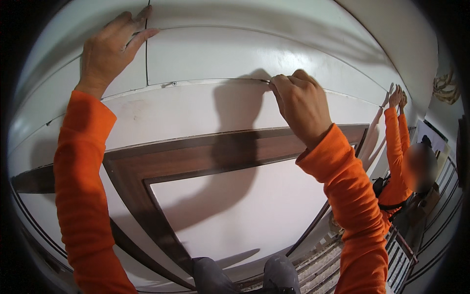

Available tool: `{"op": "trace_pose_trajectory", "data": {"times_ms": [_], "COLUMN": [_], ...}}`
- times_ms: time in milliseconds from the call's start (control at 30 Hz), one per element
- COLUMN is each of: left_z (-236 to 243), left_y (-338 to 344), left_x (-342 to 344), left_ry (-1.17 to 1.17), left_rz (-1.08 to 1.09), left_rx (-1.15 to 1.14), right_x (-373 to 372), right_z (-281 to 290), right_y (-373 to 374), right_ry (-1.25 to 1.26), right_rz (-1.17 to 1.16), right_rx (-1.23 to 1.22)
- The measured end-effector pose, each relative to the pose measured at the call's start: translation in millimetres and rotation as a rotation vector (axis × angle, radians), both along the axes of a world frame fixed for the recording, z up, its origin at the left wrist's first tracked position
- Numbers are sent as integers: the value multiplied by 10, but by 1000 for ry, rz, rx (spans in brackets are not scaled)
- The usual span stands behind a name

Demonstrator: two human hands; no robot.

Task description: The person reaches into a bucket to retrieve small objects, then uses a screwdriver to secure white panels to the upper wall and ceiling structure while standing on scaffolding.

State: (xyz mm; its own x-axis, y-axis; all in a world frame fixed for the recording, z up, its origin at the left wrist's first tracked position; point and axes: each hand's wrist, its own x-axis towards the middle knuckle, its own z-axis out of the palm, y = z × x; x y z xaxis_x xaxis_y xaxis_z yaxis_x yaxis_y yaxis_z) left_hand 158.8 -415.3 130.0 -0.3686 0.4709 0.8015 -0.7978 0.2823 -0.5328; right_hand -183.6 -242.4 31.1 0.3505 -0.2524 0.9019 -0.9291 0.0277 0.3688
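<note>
Both my arms, in orange sleeves, reach up to white panels on the wall. My left hand rests against the panels with thumb and fingers apart, its fingertips near a dark upright seam. To the right, my right hand is closed in a pinch at the lower edge of a long white panel. Whatever lies between those fingertips is too small to make out. A small screw sits along that same lower edge, between my hands.
Below is a brown wooden frame around a white surface. At the right, a co-worker in orange reaches up to the panels with both hands. Slatted platform boards and metal railings are at the lower right.
</note>
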Motion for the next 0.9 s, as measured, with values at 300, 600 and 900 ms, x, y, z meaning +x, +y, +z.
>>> {"op": "trace_pose_trajectory", "data": {"times_ms": [300, 600, 900], "left_z": [90, 87, 106], "left_y": [-213, 13, -17], "left_x": [153, 67, 27], "left_ry": [-51, -90, -76], "left_rz": [81, 57, -8], "left_rx": [-62, -21, 45], "right_x": [-361, -222, -225], "right_z": [80, 117, 139], "right_y": [258, 94, 94], "right_ry": [139, 208, 291], "right_rz": [-27, -72, -215], "right_rx": [26, 12, 67]}}
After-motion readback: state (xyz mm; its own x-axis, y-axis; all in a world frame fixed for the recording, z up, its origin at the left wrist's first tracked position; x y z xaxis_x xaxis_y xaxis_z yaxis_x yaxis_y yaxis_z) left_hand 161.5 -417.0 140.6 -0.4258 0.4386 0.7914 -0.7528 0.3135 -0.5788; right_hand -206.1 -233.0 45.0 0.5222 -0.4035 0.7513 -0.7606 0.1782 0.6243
